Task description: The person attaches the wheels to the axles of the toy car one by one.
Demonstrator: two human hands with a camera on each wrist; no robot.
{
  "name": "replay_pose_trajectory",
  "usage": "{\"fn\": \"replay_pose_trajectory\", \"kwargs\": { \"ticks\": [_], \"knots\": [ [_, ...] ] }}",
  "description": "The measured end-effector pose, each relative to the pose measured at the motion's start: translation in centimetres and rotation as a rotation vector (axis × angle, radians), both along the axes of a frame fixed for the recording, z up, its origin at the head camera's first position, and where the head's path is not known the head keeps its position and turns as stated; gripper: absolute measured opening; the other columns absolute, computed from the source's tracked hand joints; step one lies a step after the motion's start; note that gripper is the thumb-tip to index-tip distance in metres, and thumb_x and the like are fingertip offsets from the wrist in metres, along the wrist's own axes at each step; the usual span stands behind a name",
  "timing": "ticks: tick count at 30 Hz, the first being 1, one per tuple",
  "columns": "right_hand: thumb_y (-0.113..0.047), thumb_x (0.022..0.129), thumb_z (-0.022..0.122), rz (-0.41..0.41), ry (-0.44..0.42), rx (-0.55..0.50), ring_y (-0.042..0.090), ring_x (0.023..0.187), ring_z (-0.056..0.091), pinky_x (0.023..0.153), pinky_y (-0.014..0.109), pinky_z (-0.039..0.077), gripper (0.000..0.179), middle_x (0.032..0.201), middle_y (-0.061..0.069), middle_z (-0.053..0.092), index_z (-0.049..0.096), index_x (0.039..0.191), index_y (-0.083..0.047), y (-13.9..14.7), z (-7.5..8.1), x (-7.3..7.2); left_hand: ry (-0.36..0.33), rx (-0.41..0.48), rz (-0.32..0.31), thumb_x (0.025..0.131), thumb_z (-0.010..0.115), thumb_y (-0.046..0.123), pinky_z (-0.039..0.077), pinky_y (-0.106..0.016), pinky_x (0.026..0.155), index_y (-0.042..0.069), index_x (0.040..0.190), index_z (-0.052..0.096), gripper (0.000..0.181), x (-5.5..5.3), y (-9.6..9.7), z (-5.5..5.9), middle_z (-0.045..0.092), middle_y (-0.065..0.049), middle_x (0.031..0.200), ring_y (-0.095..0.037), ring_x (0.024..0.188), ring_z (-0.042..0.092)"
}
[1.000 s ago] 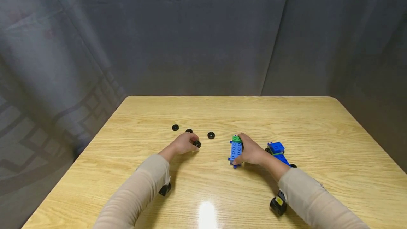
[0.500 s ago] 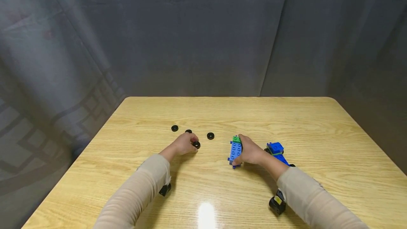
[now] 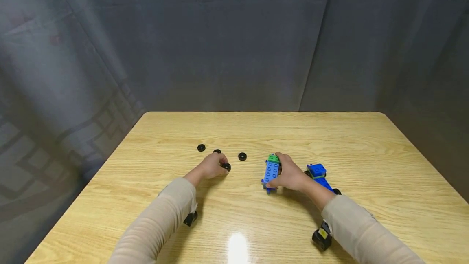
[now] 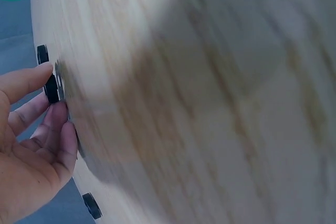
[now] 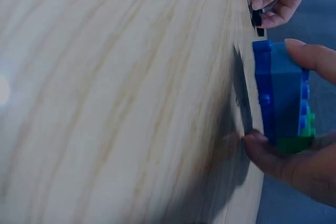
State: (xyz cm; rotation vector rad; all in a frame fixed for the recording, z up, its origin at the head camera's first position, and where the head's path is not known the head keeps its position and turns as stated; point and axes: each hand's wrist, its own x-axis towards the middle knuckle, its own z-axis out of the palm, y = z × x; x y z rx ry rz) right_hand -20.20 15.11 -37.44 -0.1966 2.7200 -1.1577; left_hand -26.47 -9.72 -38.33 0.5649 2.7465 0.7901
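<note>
Thumb and fingers of my left hand (image 3: pixel 210 166) pinch a small black toy wheel (image 3: pixel 226 167), held on edge close over the table in the left wrist view. To its right, my right hand (image 3: pixel 291 175) grips a blue toy-brick car body (image 3: pixel 271 171) by its two ends. A green brick (image 3: pixel 273 158) sits at the body's far end, and studs cover its top. Blue axle pegs stick out on its left side; its right side is partly hidden by the hand. Three loose black wheels lie beyond the left hand: a left one (image 3: pixel 201 148), a partly covered one (image 3: pixel 217 151) and a right one (image 3: pixel 242 156).
A second blue toy vehicle (image 3: pixel 318 172) with black wheels stands right of my right hand, partly behind the forearm. The wooden table (image 3: pixel 234 129) ends at a grey curtain (image 3: pixel 227 44). Black wrist cameras show under both sleeves.
My right hand has turned the car body slightly, its far end shifting up and right, its near end a little left. The left hand stays put with the wheel.
</note>
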Motion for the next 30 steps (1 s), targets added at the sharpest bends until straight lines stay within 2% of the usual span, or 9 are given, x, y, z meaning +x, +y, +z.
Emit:
{"fn": "replay_pose_trajectory", "kwargs": {
  "ticks": [6,10,12,15,18,20,25,28,30],
  "knots": [
    [-0.026,0.060,0.079,-0.038,-0.029,-0.096,0.031,0.097,0.041,0.077,0.040,0.040,0.106,0.132,0.024,0.010,0.009,0.137,-0.003,0.3,0.2,0.3,-0.005,0.020,-0.002,0.073,0.068,0.011,0.043,-0.033,0.074,0.005,0.089,0.057,0.021,0.0,-0.1,0.1,0.055,-0.006,0.087,-0.020,0.085,0.051],
    [-0.020,0.060,0.079,-0.050,-0.051,-0.183,0.030,0.092,0.041,0.070,0.034,0.041,0.103,0.129,0.024,0.008,0.011,0.137,-0.008,0.3,0.6,0.7,-0.012,0.030,0.001,0.074,0.068,0.011,0.043,-0.032,0.071,0.004,0.090,0.056,0.021,0.0,-0.1,0.1,0.055,-0.005,0.086,-0.019,0.082,0.051],
    [-0.018,0.060,0.079,-0.050,-0.056,-0.229,0.028,0.088,0.040,0.066,0.031,0.040,0.102,0.126,0.023,0.013,0.013,0.137,-0.011,0.4,0.7,0.9,-0.014,0.036,0.000,0.074,0.067,0.011,0.043,-0.031,0.071,0.004,0.091,0.056,0.021,-0.1,-0.1,0.1,0.055,-0.005,0.085,-0.018,0.081,0.051],
    [-0.011,0.061,0.078,-0.034,-0.079,-0.343,0.023,0.077,0.041,0.060,0.029,0.039,0.099,0.110,0.021,0.030,0.013,0.137,-0.016,0.5,0.8,1.1,-0.005,0.046,0.005,0.075,0.067,0.012,0.043,-0.032,0.072,0.004,0.092,0.057,0.022,-0.1,-0.1,0.1,0.054,-0.005,0.086,-0.018,0.082,0.051],
    [-0.002,0.063,0.075,-0.014,-0.112,-0.476,0.020,0.074,0.047,0.061,0.030,0.043,0.098,0.097,0.017,0.041,0.013,0.137,-0.019,0.6,0.9,1.2,0.014,0.063,0.008,0.075,0.066,0.012,0.043,-0.032,0.073,0.004,0.095,0.057,0.023,-0.1,-0.1,0.1,0.054,-0.006,0.088,-0.020,0.085,0.051],
    [0.002,0.064,0.073,-0.001,-0.137,-0.549,0.021,0.076,0.052,0.063,0.031,0.046,0.098,0.096,0.021,0.045,0.011,0.137,-0.019,0.7,0.9,1.3,0.018,0.089,0.009,0.076,0.066,0.012,0.044,-0.032,0.072,0.004,0.096,0.056,0.024,-0.1,-0.1,0.1,0.054,-0.006,0.090,-0.021,0.086,0.052],
    [0.005,0.065,0.071,0.001,-0.170,-0.661,0.026,0.086,0.054,0.067,0.032,0.048,0.098,0.121,0.028,0.025,0.008,0.137,-0.019,0.8,0.9,1.5,0.028,0.158,0.025,0.075,0.066,0.011,0.046,-0.027,0.067,0.003,0.097,0.056,0.026,0.1,0.3,0.4,0.055,-0.007,0.092,-0.020,0.084,0.054],
    [0.006,0.066,0.069,0.018,-0.188,-0.715,0.027,0.088,0.054,0.069,0.033,0.048,0.099,0.127,0.027,0.012,0.006,0.137,-0.020,0.8,0.9,1.6,0.029,0.190,0.027,0.074,0.067,0.010,0.046,-0.025,0.063,0.002,0.097,0.057,0.027,0.3,0.6,0.6,0.055,-0.007,0.092,-0.019,0.080,0.054],
    [0.007,0.066,0.069,0.025,-0.191,-0.732,0.027,0.088,0.054,0.069,0.033,0.047,0.100,0.126,0.027,0.012,0.005,0.137,-0.021,0.8,0.9,1.6,0.027,0.203,0.022,0.074,0.067,0.010,0.046,-0.024,0.062,0.001,0.099,0.057,0.028,0.5,0.7,0.6,0.056,-0.008,0.093,-0.018,0.079,0.054]
  ]
}}
